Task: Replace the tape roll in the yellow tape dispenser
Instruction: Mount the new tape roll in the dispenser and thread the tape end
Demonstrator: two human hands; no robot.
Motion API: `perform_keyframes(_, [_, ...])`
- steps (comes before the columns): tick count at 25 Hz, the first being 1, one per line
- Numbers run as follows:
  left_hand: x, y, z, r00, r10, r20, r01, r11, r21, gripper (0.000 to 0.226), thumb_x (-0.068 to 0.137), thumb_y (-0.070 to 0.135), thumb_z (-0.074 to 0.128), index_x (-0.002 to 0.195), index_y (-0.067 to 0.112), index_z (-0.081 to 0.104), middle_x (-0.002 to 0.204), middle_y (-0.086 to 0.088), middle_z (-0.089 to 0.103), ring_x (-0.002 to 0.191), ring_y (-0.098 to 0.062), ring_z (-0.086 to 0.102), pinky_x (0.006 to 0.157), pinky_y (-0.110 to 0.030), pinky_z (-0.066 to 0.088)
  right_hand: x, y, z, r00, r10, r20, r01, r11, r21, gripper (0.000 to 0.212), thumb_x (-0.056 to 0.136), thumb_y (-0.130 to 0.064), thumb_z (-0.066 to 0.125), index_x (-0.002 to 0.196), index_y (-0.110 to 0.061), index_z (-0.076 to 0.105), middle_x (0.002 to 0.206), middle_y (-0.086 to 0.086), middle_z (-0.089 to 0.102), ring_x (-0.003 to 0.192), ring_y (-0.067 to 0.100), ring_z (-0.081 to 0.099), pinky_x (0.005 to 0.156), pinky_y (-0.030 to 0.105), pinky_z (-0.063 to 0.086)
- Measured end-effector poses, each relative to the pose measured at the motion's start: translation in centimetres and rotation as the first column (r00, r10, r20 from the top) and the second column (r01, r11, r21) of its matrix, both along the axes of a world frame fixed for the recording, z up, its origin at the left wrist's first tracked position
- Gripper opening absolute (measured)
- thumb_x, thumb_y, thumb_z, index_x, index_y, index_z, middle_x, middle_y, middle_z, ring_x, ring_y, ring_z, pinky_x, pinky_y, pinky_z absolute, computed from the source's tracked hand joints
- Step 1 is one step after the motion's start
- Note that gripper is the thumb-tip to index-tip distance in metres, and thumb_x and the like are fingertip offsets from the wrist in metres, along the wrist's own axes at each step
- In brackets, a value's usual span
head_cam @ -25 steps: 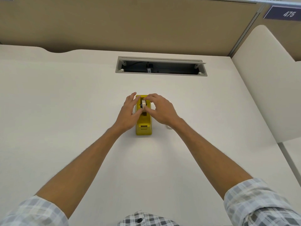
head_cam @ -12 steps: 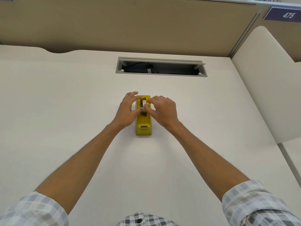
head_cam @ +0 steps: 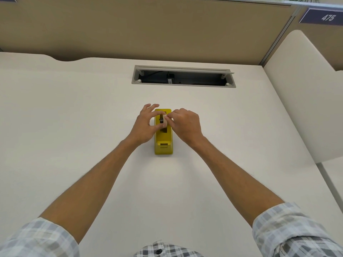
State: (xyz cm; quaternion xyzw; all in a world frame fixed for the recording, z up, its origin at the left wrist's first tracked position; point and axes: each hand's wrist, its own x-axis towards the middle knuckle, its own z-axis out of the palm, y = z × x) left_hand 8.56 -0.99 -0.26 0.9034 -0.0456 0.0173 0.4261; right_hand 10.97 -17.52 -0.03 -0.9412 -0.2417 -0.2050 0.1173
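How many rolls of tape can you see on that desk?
1: a small pale tape roll in the yellow tape dispenser, between the left hand and right hand. Another could be hidden behind the hands.

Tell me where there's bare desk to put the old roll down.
Bare desk runs wide to the left of the left hand, and between the right hand and the side panel. The strip up to the cable tray is bare too. It is crowded only around the yellow tape dispenser.
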Motion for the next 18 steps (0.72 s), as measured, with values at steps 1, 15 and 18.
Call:
perform_keyframes(1, [0.01, 0.02, 0.02, 1.000, 0.015, -0.001, -0.015, 1.000, -0.007, 0.038, 0.088, 0.031, 0.067, 0.125, 0.023, 0.062, 0.152, 0.001, 0.040, 0.147, -0.019, 0.019, 0.116, -0.047, 0.022, 0.04, -0.01, 0.05, 1.000, -0.002, -0.008, 0.002, 1.000, -0.002, 0.028, 0.095, -0.034, 0.057, 0.084, -0.018, 0.078, 0.074, -0.001, 0.073, 0.064, 0.017, 0.065, 0.052, 0.027, 0.047])
perform_keyframes(15, [-0.27, -0.28, -0.03, 0.999, 0.049, 0.023, -0.049, 0.999, -0.019, 0.040, 0.087, 0.028, 0.069, 0.125, 0.019, 0.060, 0.148, -0.001, 0.044, 0.145, -0.018, 0.024, 0.116, -0.045, 0.028, 0.26, 0.00, 0.55, 0.999, 0.012, -0.032, -0.013, 1.000, -0.025, 0.031, 0.097, -0.037, 0.056, 0.086, -0.017, 0.077, 0.076, -0.001, 0.073, 0.066, 0.017, 0.065, 0.054, 0.027, 0.048])
perform_keyframes(18, [0.03, -0.22, -0.24, 0.999, 0.024, -0.039, -0.022, 0.999, 0.038, 0.046, 0.093, 0.034, 0.059, 0.136, 0.017, 0.053, 0.153, 0.000, 0.038, 0.147, -0.018, 0.018, 0.117, -0.047, 0.024, 0.12, 0.03, 0.46, 1.000, 0.016, -0.026, -0.016, 1.000, -0.023, 0.027, 0.095, -0.035, 0.058, 0.086, -0.017, 0.077, 0.076, -0.001, 0.073, 0.066, 0.018, 0.065, 0.053, 0.026, 0.043])
